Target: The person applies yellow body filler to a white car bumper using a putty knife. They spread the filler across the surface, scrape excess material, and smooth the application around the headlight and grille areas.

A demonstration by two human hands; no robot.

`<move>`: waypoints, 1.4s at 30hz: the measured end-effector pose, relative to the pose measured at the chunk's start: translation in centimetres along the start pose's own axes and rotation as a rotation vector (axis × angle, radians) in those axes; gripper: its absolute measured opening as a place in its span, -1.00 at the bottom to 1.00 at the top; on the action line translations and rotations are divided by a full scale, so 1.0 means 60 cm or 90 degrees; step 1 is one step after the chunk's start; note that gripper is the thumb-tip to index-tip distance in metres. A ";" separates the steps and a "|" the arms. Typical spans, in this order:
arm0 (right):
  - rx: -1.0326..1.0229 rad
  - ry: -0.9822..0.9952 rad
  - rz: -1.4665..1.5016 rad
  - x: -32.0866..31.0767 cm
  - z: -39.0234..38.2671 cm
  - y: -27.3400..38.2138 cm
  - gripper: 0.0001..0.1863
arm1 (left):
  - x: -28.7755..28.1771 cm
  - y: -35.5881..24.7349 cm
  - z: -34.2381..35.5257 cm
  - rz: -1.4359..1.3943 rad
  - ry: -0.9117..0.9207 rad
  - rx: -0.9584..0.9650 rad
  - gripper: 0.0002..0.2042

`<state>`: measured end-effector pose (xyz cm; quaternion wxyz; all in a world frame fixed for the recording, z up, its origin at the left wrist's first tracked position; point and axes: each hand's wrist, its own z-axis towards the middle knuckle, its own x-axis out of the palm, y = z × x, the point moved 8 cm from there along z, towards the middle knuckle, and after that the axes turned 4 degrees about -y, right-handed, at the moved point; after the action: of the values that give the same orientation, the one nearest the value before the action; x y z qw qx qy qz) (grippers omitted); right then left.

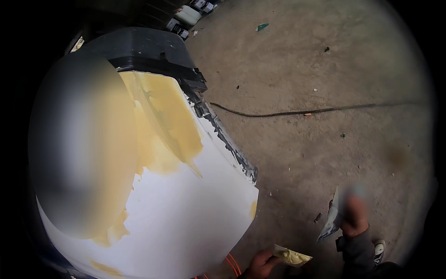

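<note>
My left hand (261, 266), at the lower edge, is closed on a putty spreader (292, 257) covered with pale yellow filler. To its right, my right hand (355, 221) grips a flat, thin grey-green plate (330, 223) with a pale edge; the fingertips are blurred. Both hands are apart from the white vehicle panel (186, 218) on the left. Yellow filler (174, 121) spreads over the panel's upper part, with smaller patches along its lower left and right corner. A large blurred oval hides the panel's left side.
Black trim (148, 46) borders the panel's far end, and its right edge is ragged. A dark hose (278, 114) crosses the concrete floor (297, 65). Orange hoses (232, 265) run beneath the panel. Containers (188, 15) stand at the back; a shoe (379, 251) shows lower right.
</note>
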<state>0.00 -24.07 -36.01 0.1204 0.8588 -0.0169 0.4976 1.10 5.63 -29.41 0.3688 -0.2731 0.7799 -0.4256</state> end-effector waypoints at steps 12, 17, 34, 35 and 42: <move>-0.088 -0.181 -0.148 0.415 -0.378 0.210 -0.86 | -0.081 -0.552 -0.281 -0.204 -0.009 -0.115 -0.74; -0.011 -0.102 -0.332 0.799 -0.587 0.200 -0.72 | -0.218 -0.733 -0.499 -0.309 -0.275 -0.106 -0.72; 0.301 0.090 -0.597 1.286 -0.877 -0.285 -0.66 | -0.756 -0.874 -0.962 -0.502 -0.629 0.001 -0.79; 0.296 0.071 -0.587 1.287 -0.873 -0.282 -0.65 | -0.771 -0.873 -0.967 -0.510 -0.638 -0.002 -0.79; 0.189 0.134 -0.478 1.296 -0.741 -0.241 -0.66 | -0.873 -0.832 -0.927 -0.524 -0.591 0.031 -0.78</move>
<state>3.54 6.97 49.15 0.1694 0.7578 0.3821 0.5010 -7.93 45.73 52.06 0.4813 -0.6996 0.3592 -0.3872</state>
